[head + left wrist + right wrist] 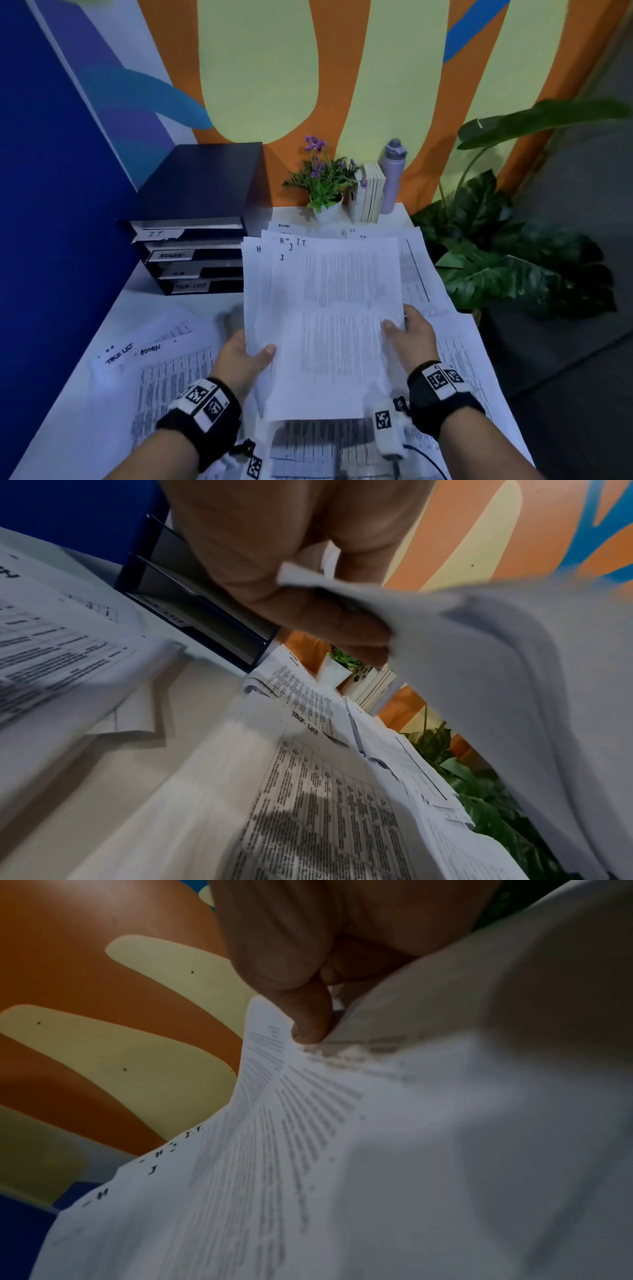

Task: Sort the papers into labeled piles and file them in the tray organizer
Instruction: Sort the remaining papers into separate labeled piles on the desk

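Currently the person holds a fanned sheaf of white printed sheets (pixel 329 308) upright above the white desk (pixel 78 390), so that it hides much of the desk's middle from the head camera. The left hand (pixel 245 356) grips the sheaf's lower left edge, thumb on the front and fingers behind; the left wrist view shows the fingers (pixel 308 615) curled round a bent corner of paper. The right hand (pixel 412 334) pinches the right edge, its thumb (pixel 311 1020) pressing on the printed face. Handwritten marks such as "I.T." and "H" show at the top corners of the held sheets. More loose printed papers (pixel 171 377) lie spread over the desk beneath and around the hands, some headed "ADMIN" and "TASK LIST". At the desk's far left corner, against the blue wall, stands a dark blue tray organizer with four stacked drawers (pixel 195 246); its front labels read "IT" and "ADMIN", while the lower two are too blurred to be sure of. Along the back edge stand a small white pot of purple flowers (pixel 325 192), a row of pale upright books (pixel 371 193) just beside it, and a lilac drinking bottle (pixel 394 174) next to those. A large-leaved green plant (pixel 507 246) crowds the desk's right side.
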Demonstrator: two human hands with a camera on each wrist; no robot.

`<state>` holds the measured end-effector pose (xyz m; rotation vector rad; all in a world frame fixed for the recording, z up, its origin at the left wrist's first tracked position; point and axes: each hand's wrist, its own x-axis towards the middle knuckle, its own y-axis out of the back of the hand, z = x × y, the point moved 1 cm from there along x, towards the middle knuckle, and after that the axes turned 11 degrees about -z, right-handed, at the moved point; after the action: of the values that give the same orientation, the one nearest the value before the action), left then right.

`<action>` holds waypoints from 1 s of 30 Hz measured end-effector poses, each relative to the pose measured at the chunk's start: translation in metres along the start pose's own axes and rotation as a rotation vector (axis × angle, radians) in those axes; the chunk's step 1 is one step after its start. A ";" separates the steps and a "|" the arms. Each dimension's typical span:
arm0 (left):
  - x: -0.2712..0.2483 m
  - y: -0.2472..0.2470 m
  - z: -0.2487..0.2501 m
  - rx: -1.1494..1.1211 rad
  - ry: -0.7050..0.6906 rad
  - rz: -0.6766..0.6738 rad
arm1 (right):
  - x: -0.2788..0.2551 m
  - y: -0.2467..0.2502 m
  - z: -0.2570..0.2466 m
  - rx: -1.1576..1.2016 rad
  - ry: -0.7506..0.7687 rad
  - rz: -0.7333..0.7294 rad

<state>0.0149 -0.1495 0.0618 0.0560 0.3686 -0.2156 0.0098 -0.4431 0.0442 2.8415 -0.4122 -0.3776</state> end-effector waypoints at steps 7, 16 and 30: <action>0.011 -0.024 0.006 0.018 -0.066 0.155 | 0.017 0.020 0.006 0.054 -0.037 -0.079; 0.026 -0.042 0.001 -0.035 -0.039 0.269 | 0.040 0.038 0.033 0.108 -0.123 -0.151; 0.042 -0.043 -0.004 -0.040 -0.020 0.372 | 0.048 0.042 0.043 0.190 -0.175 -0.055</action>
<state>0.0423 -0.1992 0.0418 0.0816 0.3359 0.1583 0.0317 -0.5059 0.0052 3.0205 -0.4252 -0.6329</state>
